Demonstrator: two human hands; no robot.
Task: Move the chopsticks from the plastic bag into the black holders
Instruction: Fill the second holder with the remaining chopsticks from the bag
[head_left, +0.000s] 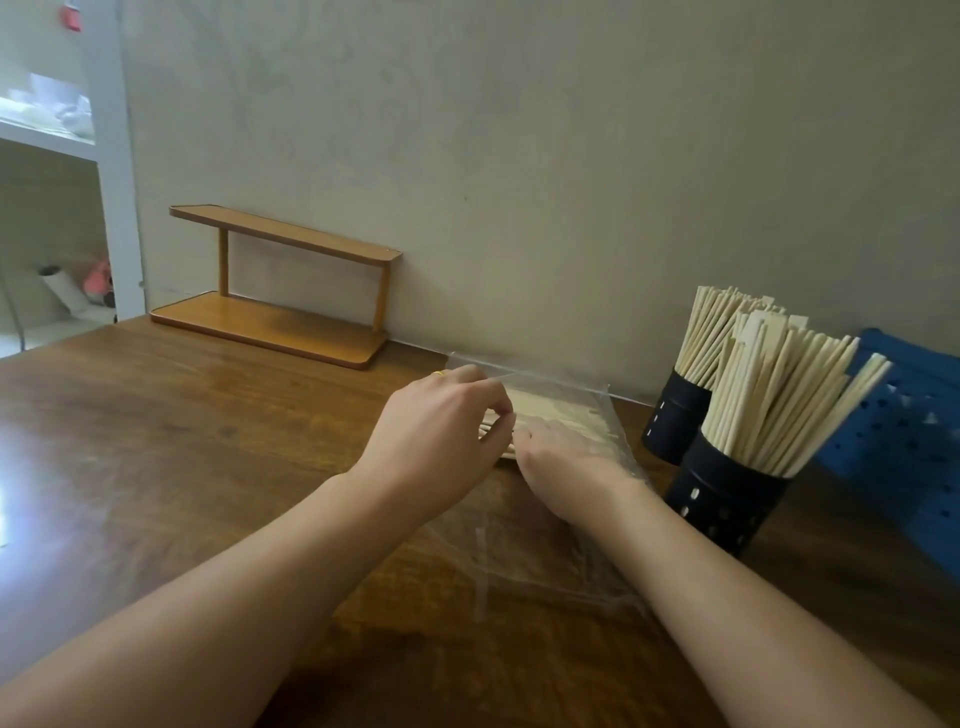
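A clear plastic bag (558, 545) lies flat on the wooden table (182, 441), with pale wooden chopsticks (561, 410) inside its far end. My left hand (441, 436) pinches the bag's edge beside the chopstick ends. My right hand (566, 467) reaches into the bag, its fingers curled on the chopsticks and partly hidden by the film. Two black perforated holders stand at the right, a near one (722, 504) and a far one (672, 421), both packed with upright chopsticks (779, 384).
A small two-tier wooden shelf (280, 291) stands against the wall at the back left. A blue perforated basket (904, 431) sits right behind the holders. White shelving (62, 156) is at the far left.
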